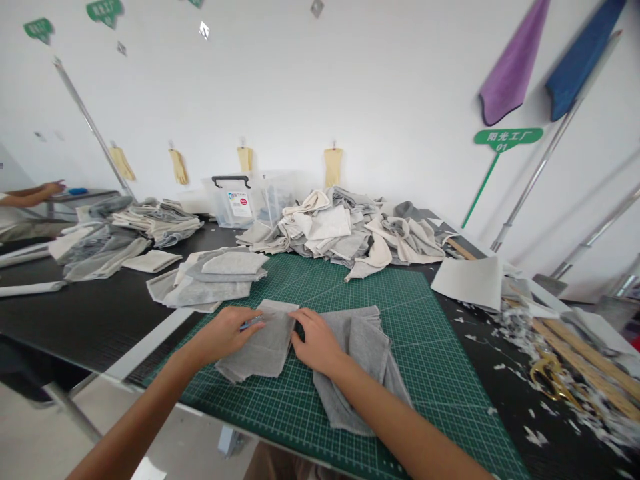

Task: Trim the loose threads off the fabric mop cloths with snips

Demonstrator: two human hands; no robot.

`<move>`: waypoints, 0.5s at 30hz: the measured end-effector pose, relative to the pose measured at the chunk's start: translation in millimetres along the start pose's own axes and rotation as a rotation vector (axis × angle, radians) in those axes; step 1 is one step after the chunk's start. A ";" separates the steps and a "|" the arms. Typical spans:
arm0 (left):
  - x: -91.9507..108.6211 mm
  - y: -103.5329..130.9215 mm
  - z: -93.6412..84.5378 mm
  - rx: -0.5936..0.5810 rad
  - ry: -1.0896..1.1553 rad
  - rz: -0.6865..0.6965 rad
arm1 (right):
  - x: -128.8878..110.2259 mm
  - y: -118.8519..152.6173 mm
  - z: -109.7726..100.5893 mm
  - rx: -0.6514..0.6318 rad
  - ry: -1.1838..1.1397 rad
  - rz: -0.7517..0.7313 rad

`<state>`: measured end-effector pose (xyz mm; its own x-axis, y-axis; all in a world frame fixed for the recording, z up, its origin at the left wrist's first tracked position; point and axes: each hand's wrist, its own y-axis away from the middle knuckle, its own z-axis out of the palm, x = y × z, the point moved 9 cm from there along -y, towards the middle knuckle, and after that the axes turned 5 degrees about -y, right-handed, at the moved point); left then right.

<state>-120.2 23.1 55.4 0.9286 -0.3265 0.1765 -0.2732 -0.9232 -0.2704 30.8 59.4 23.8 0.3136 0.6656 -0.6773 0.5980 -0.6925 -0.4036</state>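
A grey cloth piece [265,347] lies on the green cutting mat [420,320], below and between my hands. My left hand [233,333] is closed round a small bluish tool [251,323], at the cloth's upper left part. My right hand [313,339] has its thumb and fingers bent at the cloth's upper right edge; the fingertips pinch that edge. Under my right wrist and beside it, more grey cloths [367,343] lie in a loose stack.
Folded cloths [215,273] lie left of the mat, with a large heap [335,230] behind it. A clear box [245,200] stands at the wall. Gold scissors [547,377], wooden strips [585,360] and scraps lie right. Another person's arm [33,195] shows far left.
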 end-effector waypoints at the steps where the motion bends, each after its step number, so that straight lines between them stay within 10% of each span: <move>1: -0.4 0.4 0.5 -0.002 0.001 0.000 | -0.1 0.0 0.1 -0.001 0.001 -0.002; 15: 3.9 3.3 -5.5 0.058 0.000 -0.001 | -2.0 0.3 -1.2 -0.001 -0.004 -0.010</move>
<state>-118.8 17.7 60.3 0.9289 -0.3257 0.1765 -0.2573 -0.9100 -0.3250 31.3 58.1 25.7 0.3042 0.6715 -0.6757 0.6022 -0.6852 -0.4098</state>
